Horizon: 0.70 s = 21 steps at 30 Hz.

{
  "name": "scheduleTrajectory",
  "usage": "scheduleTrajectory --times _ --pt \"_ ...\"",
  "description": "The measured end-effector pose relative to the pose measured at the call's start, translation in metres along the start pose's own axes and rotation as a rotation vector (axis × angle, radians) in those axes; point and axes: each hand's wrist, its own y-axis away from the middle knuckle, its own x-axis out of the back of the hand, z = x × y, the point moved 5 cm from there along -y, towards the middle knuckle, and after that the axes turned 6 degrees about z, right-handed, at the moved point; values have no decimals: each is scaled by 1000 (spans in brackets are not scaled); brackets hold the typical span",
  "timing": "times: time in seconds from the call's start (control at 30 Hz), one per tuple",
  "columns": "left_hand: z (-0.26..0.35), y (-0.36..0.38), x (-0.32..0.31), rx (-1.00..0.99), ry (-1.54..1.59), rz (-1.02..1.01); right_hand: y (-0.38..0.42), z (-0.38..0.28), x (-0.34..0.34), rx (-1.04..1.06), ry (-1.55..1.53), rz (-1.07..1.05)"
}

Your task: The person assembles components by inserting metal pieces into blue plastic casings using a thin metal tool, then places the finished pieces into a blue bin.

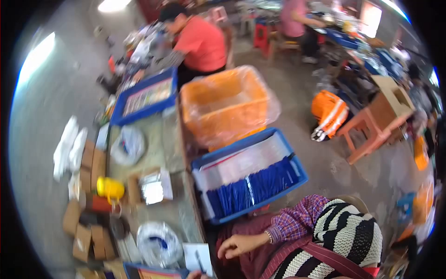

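My right hand hangs over my lap, with a beaded band at the wrist below a plaid sleeve. Its fingers are loosely bent and apart, with nothing visible in them. Only a bit of my left hand shows at the bottom edge, beside a white card with a dark slim shape on it. Most of that hand's fingers are cut off. Close by on the table stands a bowl lined with clear plastic, with small blue pieces inside. A blue tray lies partly out of view.
A blue crate of blue packed pieces stands beside the table, near an orange plastic-lined bin. Another bowl, a yellow container and cardboard boxes are along the table. A person in red sits beyond.
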Motion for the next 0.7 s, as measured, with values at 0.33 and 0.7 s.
scheduleTrajectory --times 0.33,0.7 --pt "0 -14 -57 8 312 -78 -2 -29 -5 -406 -264 -80" --pt "47 -112 67 -311 -580 457 2 0 8 -638 -492 50"
